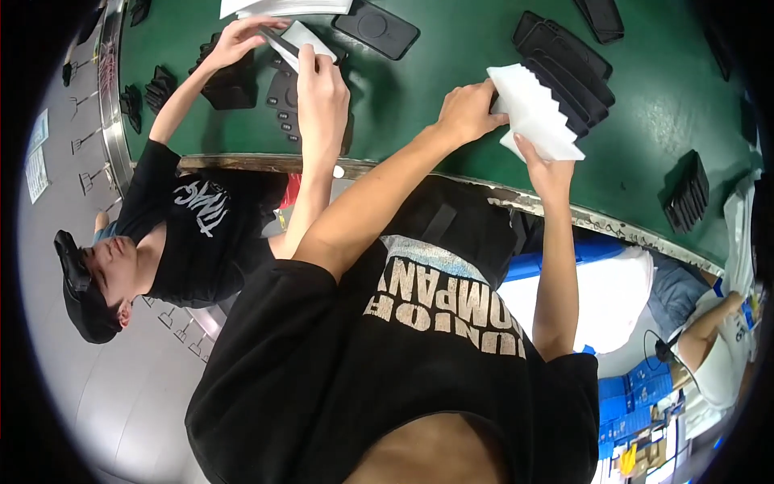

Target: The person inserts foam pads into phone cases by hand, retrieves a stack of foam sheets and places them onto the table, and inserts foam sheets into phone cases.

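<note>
A fanned stack of thin white sheets (532, 113) with stepped edges is held between both my hands above the green table. My left hand (469, 113) is closed on the stack's left edge, with thumb and fingers at its side. My right hand (550, 165) pinches its lower end, the thumb lying on the near face. Just beyond the sheets lies an overlapping row of black phone cases (560, 60), partly covered by the stack. Whether the sheets are flat pieces or sleeves, I cannot tell.
A co-worker's hands (318, 89) at the left handle a dark flat piece and a white sheet. Nearby are a black phone case (376, 29), a row of dark cases (284, 101) and more black stacks. Another black stack (688, 192) stands at right. The table's worn edge (597, 222) runs before me.
</note>
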A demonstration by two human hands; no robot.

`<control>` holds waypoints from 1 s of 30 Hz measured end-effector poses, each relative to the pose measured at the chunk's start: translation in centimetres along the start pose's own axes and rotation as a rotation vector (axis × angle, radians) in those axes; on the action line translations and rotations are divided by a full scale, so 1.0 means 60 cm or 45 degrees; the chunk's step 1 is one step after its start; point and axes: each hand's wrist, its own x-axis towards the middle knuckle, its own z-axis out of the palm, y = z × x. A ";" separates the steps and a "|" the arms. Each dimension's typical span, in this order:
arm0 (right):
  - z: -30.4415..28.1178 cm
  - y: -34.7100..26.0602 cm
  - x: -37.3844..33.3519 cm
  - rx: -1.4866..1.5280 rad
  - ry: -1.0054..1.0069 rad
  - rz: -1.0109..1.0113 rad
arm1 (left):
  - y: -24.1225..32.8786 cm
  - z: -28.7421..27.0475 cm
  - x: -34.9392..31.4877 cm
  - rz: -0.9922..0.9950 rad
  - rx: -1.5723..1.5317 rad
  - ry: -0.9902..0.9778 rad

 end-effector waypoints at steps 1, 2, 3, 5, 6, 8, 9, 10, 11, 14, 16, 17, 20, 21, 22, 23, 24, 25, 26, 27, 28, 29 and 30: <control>-0.002 -0.012 0.008 0.126 -0.013 0.220 | 0.001 -0.003 0.005 -0.010 -0.002 0.002; -0.008 -0.025 0.016 0.250 -0.024 0.441 | 0.002 -0.008 0.013 -0.023 -0.060 -0.002; -0.016 -0.025 0.017 0.248 -0.022 0.445 | 0.006 -0.012 0.023 -0.027 -0.118 -0.010; -0.048 -0.014 0.020 0.628 0.296 0.486 | 0.014 -0.020 0.031 -0.031 -0.236 -0.026; -0.078 -0.011 0.024 0.900 0.414 0.441 | 0.011 -0.020 0.029 -0.033 -0.236 -0.029; -0.143 -0.018 0.029 1.058 0.613 0.396 | -0.001 -0.028 0.020 0.096 -0.229 0.064; -0.181 -0.012 0.033 1.048 0.720 0.372 | -0.008 -0.034 0.014 0.161 -0.224 0.109; -0.221 -0.014 0.020 1.010 0.872 0.345 | -0.003 -0.030 0.012 0.256 -0.245 0.121; -0.236 -0.011 0.017 1.004 0.885 0.352 | -0.012 -0.029 0.005 0.259 -0.249 0.107; -0.263 -0.006 0.013 0.743 0.773 0.391 | -0.048 -0.037 -0.023 0.749 0.459 0.186; -0.261 -0.007 0.009 0.658 0.737 0.407 | -0.055 -0.043 -0.035 0.911 0.697 0.208; -0.251 -0.008 0.006 0.592 0.680 0.399 | -0.050 -0.047 -0.047 0.944 0.700 0.148; -0.216 -0.021 -0.002 0.401 0.504 0.370 | -0.027 -0.062 -0.079 1.040 0.714 -0.028; -0.213 -0.026 0.000 0.402 0.500 0.366 | -0.029 -0.059 -0.082 1.037 0.717 -0.024; -0.211 -0.032 0.000 0.429 0.491 0.363 | -0.033 -0.050 -0.086 1.023 0.696 -0.054; -0.209 -0.037 0.001 0.454 0.490 0.358 | -0.036 -0.039 -0.086 1.016 0.674 -0.083; -0.209 -0.042 0.002 0.478 0.489 0.352 | -0.038 -0.028 -0.085 1.010 0.651 -0.112; -0.211 -0.045 0.003 0.501 0.488 0.347 | -0.040 -0.016 -0.082 1.005 0.628 -0.140; -0.207 -0.041 0.006 0.510 0.483 0.339 | -0.036 -0.010 -0.081 1.001 0.638 -0.134; -0.203 -0.036 0.008 0.496 0.446 0.339 | -0.029 0.000 -0.084 0.970 0.659 -0.077; -0.204 -0.036 0.005 0.472 0.416 0.343 | -0.016 0.010 -0.091 0.946 0.669 -0.021; -0.204 -0.035 0.003 0.448 0.385 0.347 | -0.004 0.019 -0.097 0.919 0.678 0.033; -0.204 -0.035 0.002 0.424 0.351 0.352 | 0.004 0.025 -0.099 0.890 0.687 0.087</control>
